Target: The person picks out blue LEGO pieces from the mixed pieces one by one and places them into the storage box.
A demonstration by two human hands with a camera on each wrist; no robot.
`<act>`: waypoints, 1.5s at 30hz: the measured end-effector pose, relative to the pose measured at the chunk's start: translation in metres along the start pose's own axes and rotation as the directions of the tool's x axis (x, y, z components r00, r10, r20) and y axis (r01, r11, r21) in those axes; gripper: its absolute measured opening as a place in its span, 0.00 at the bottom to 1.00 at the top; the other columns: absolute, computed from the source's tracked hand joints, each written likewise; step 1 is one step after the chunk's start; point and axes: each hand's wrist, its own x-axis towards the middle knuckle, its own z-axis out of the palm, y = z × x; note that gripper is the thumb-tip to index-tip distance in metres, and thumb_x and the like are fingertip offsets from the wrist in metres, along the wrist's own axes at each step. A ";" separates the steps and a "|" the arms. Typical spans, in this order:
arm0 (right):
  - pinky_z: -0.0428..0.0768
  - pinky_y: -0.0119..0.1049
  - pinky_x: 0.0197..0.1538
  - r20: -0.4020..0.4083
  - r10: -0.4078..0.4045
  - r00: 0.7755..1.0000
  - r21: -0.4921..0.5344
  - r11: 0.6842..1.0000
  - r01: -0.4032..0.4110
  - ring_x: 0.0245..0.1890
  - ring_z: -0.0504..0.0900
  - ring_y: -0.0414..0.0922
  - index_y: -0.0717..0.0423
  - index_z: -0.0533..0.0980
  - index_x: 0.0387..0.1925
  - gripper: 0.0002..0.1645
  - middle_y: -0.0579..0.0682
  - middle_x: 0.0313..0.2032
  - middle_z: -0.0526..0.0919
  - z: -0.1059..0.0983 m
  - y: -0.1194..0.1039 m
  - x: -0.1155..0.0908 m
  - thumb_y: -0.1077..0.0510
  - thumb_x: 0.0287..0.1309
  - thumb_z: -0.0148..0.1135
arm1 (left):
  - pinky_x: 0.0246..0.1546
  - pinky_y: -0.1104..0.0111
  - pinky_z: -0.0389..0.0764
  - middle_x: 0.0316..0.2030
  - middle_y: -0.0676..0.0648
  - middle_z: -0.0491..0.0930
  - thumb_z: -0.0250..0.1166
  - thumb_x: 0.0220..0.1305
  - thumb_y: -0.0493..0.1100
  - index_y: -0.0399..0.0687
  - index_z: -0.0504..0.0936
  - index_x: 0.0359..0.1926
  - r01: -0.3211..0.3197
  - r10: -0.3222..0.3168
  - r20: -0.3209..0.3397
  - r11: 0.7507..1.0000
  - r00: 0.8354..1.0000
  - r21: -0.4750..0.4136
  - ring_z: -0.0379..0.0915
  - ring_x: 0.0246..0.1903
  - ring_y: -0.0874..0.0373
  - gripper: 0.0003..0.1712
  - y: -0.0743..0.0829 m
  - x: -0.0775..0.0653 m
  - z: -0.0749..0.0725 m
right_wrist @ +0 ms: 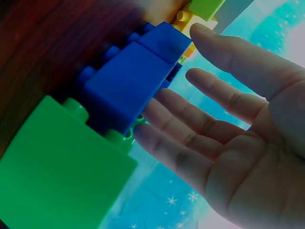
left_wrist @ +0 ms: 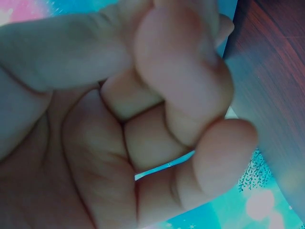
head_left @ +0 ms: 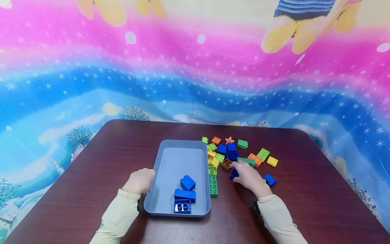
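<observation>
Your left hand (head_left: 141,180) clenched, empty, against gray tray (head_left: 170,159) left rim; your right hand (head_left: 249,176) fingers straight, touching blue brick (head_left: 234,174) beside tray.

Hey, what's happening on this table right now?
A person sits at a dark wooden table with a grey tray in front of them. Three blue bricks lie in the tray. The left hand, fingers curled with nothing in them, rests at the tray's left edge. The right hand reaches with straight fingers into the pile of mixed bricks to the tray's right, touching a blue brick beside a green one.
</observation>
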 end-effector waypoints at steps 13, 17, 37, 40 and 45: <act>0.85 0.49 0.43 0.016 -0.028 0.999 0.008 1.000 0.028 0.39 0.80 0.53 0.63 0.79 0.41 0.16 0.61 0.40 0.83 0.007 0.004 0.005 0.69 0.46 0.66 | 0.20 0.59 0.79 0.20 0.40 0.82 0.66 0.43 0.27 0.38 0.77 0.20 0.001 -0.001 0.002 1.000 1.000 -0.006 0.74 0.18 0.53 0.06 0.000 0.000 -0.002; 0.85 0.49 0.43 0.013 -0.033 0.999 0.010 0.999 0.033 0.40 0.80 0.53 0.63 0.79 0.40 0.15 0.61 0.40 0.83 0.007 0.004 0.005 0.70 0.46 0.65 | 0.20 0.59 0.79 0.20 0.40 0.82 0.65 0.44 0.27 0.38 0.77 0.20 0.005 -0.005 0.004 1.000 1.000 -0.008 0.74 0.18 0.53 0.07 0.000 0.000 -0.002; 0.85 0.48 0.42 -0.108 -0.095 0.990 0.006 0.995 0.096 0.38 0.81 0.54 0.67 0.79 0.40 0.15 0.63 0.37 0.83 0.005 0.002 0.006 0.72 0.44 0.66 | 0.17 0.63 0.77 0.16 0.42 0.81 0.65 0.44 0.26 0.39 0.77 0.18 0.007 -0.007 0.009 1.000 1.000 -0.018 0.72 0.14 0.55 0.08 0.000 -0.001 -0.002; 0.85 0.49 0.43 -0.136 -0.105 0.985 0.005 0.994 0.106 0.39 0.81 0.54 0.67 0.79 0.40 0.16 0.63 0.38 0.83 0.004 0.001 0.006 0.71 0.45 0.66 | 0.18 0.63 0.78 0.17 0.42 0.81 0.65 0.44 0.27 0.38 0.77 0.18 0.006 -0.006 0.011 1.000 1.000 -0.016 0.72 0.15 0.55 0.07 0.000 -0.001 -0.002; 0.85 0.50 0.44 -0.177 -0.114 0.978 0.006 0.993 0.117 0.41 0.81 0.55 0.68 0.79 0.42 0.18 0.65 0.41 0.83 0.004 -0.001 0.007 0.70 0.45 0.66 | 0.18 0.62 0.78 0.17 0.42 0.81 0.66 0.45 0.27 0.37 0.78 0.20 0.005 -0.005 0.014 1.000 1.000 -0.014 0.73 0.15 0.55 0.06 0.000 0.000 -0.001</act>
